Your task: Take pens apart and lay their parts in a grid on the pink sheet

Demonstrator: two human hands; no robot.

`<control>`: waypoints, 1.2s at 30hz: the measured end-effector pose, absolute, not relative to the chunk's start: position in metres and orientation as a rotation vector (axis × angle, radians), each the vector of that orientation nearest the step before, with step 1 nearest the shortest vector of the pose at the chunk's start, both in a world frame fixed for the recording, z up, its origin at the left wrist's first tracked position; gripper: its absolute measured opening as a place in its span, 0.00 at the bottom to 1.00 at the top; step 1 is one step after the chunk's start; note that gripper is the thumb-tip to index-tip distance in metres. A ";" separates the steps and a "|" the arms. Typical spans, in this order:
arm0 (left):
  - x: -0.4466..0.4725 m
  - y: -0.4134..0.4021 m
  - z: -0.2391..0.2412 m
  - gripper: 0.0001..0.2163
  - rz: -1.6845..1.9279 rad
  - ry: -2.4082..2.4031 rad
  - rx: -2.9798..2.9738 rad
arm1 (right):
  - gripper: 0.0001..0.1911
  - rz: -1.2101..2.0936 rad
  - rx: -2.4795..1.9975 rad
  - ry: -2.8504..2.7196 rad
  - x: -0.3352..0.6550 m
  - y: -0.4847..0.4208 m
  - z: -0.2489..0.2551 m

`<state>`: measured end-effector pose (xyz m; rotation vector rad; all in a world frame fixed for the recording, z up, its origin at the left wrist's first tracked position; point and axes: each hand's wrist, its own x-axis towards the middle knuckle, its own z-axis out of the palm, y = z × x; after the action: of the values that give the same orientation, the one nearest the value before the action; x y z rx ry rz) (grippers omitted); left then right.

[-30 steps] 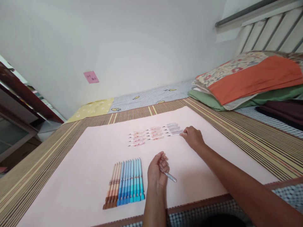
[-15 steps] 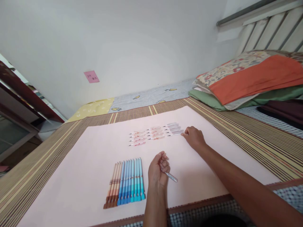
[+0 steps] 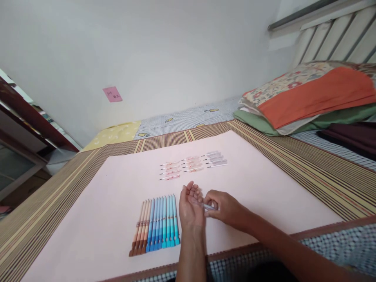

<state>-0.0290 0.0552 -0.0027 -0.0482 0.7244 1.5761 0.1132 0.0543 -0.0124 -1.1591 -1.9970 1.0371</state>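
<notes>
My left hand (image 3: pixel 191 205) is palm up over the pink sheet, its fingers loosely curled and its thumb apart. My right hand (image 3: pixel 225 207) pinches a slim pale pen (image 3: pixel 209 206) between thumb and fingers. The pen's far end reaches over my left palm; whether it touches there I cannot tell. Left of my hands, a row of pens (image 3: pixel 160 221) in brown, blue and turquoise shades lies side by side. Farther off, thin white sticks with dark tips lie in small groups, a reddish group (image 3: pixel 170 170), a middle group (image 3: pixel 192 164) and a greyish group (image 3: pixel 216 159).
A large pink sheet (image 3: pixel 96 211) covers much of the striped mat (image 3: pixel 67 192). Folded bedding (image 3: pixel 311 98) with an orange band is stacked at the right, beside dark folded cloth (image 3: pixel 349 137). A wall with a pink note (image 3: pixel 112 94) rises behind.
My right hand has left the greyish group and come back toward me, onto the pen at my left hand. The fingers of my left hand have loosened.
</notes>
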 end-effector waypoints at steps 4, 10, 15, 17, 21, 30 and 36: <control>-0.030 0.055 -0.002 0.12 1.550 0.704 -0.041 | 0.02 0.891 -1.160 -2.013 0.110 0.045 -0.022; -0.027 0.055 -0.005 0.10 1.537 0.663 0.035 | 0.06 0.994 -1.113 -1.895 0.123 0.051 -0.019; -0.022 0.054 -0.007 0.06 1.504 0.770 0.094 | 0.08 0.996 -1.233 -1.705 0.149 0.079 -0.024; -0.021 0.053 -0.009 0.06 1.483 0.823 0.109 | 0.10 0.920 -1.313 -1.626 0.164 0.097 -0.030; -0.023 0.053 -0.013 0.07 1.467 0.884 0.104 | 0.11 0.726 -1.422 -1.538 0.190 0.136 -0.043; -0.024 0.056 -0.013 0.06 1.450 0.897 0.078 | 0.08 0.486 -1.482 -1.680 0.201 0.178 -0.059; -0.024 0.056 -0.013 0.06 1.448 0.903 0.084 | 0.08 0.239 -1.485 -1.840 0.202 0.178 -0.054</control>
<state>-0.0242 0.0556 -0.0134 0.0843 0.9027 1.4485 0.2017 0.1782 -0.0541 -1.4848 -1.8396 0.2392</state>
